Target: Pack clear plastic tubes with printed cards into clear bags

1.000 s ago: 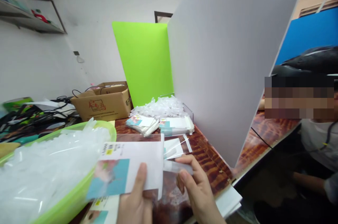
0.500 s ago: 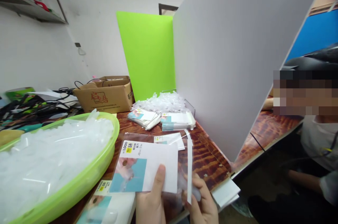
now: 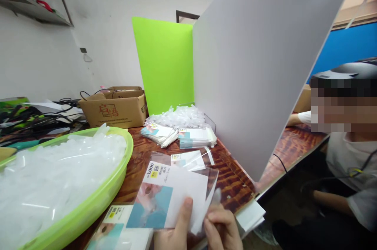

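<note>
My left hand grips a clear plastic bag from below, its thumb lying across the front. Inside the bag sits a printed card, white with a blue photo panel and a price of 1,000. At the bag's right edge, my right hand is closed, fingertips close against the opening. A small translucent plastic piece pokes up from behind its fingers; most of it is hidden. Below left lies a stack of similar cards, partly covered by the held bag.
A green basin heaped with translucent pieces stands at left. Beyond the hands are a bagged card, two card stacks, a pile of translucent pieces and a cardboard box. A white partition rises at right; a person sits behind it.
The bag has tilted and shifted slightly right and down. Its white-edged flap, upright before, now slants inward near my right fingers. My right hand has closed in toward the bag's edge.
</note>
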### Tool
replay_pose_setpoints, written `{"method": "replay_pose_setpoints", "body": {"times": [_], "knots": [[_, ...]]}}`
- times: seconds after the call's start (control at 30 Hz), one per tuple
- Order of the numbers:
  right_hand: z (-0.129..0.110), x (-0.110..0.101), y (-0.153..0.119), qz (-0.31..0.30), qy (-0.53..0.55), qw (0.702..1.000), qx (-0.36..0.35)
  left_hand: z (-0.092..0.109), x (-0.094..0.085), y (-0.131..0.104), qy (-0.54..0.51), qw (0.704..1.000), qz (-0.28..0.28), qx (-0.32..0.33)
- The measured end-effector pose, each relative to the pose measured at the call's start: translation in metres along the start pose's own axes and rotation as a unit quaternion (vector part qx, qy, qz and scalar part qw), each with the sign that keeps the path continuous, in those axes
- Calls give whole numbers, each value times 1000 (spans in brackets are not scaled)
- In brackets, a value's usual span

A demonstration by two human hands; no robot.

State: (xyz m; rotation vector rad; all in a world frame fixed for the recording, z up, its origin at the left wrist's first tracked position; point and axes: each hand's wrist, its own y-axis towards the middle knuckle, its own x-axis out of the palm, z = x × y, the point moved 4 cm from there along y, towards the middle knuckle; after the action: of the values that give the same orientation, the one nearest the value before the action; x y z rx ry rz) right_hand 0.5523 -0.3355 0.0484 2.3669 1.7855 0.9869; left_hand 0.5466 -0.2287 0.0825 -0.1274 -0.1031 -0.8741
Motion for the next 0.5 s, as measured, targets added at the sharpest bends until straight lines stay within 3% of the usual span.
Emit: {"method": "replay_pose_setpoints", "body": {"times": [0.07, 0.13, 0.2, 0.27, 0.3, 0.33, 0.4, 0.5], "knots": [[4, 9, 8, -55, 26, 996, 62, -4, 4, 1, -19, 1000, -5, 10], [1, 4, 20, -63, -19, 994, 93, -9, 5, 1, -21, 1000, 9, 5], [-14, -18, 37, -15, -145, 989, 2, -13, -1, 0, 14, 998, 59, 1], [-35, -43, 53, 41, -272, 950, -150, -17, -7, -2, 73, 993, 90, 20], [-41, -53, 62, 50, -312, 930, -189, -20, -9, -3, 101, 990, 90, 35], [-42, -59, 73, 31, -327, 928, -175, -23, -10, -4, 118, 989, 73, 45], [-32, -60, 96, -85, -313, 943, -74, -28, -7, -4, 128, 990, 18, 49], [-18, -57, 124, -71, -279, 957, -28, -26, -1, -5, 129, 990, -22, 61]]}}
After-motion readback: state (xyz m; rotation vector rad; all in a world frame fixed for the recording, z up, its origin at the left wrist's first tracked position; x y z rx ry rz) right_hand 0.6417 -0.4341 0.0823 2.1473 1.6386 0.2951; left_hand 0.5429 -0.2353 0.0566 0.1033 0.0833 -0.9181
